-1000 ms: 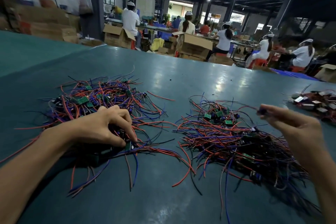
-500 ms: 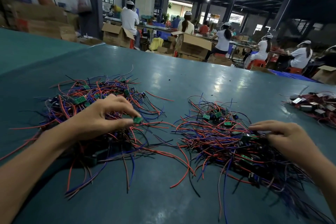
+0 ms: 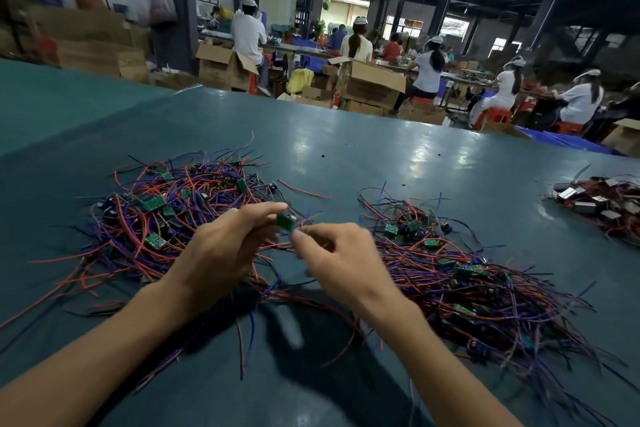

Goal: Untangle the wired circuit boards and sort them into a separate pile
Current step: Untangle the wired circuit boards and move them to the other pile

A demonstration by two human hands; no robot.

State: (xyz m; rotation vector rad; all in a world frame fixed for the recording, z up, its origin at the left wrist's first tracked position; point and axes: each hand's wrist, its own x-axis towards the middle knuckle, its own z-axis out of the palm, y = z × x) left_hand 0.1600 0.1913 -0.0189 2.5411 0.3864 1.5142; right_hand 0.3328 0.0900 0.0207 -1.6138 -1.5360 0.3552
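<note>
Two hands meet over the middle of the teal desk, with one small green circuit board pinched between them and held above the surface. The left hand comes in from seven o'clock; its grip is narrow, forefinger and thumb closed on the board's upper left edge. The right hand comes in from five o'clock with curled fingers and an equally narrow grip, thumb and forefinger closed at the board's lower right corner. Motion blur hides whether they hold the board itself or the wires just under it. At nine o'clock of the held board lies a tangled pile of red, blue and black wires with more green boards caught in it, partly beneath the left hand. At four o'clock lies a second pile of the same wired boards. Well apart, at the desk's right edge near two o'clock, sits a smaller heap of dark wires with pale boxy parts. Beyond the desk, at twelve o'clock, workers sit among open cardboard boxes.
</note>
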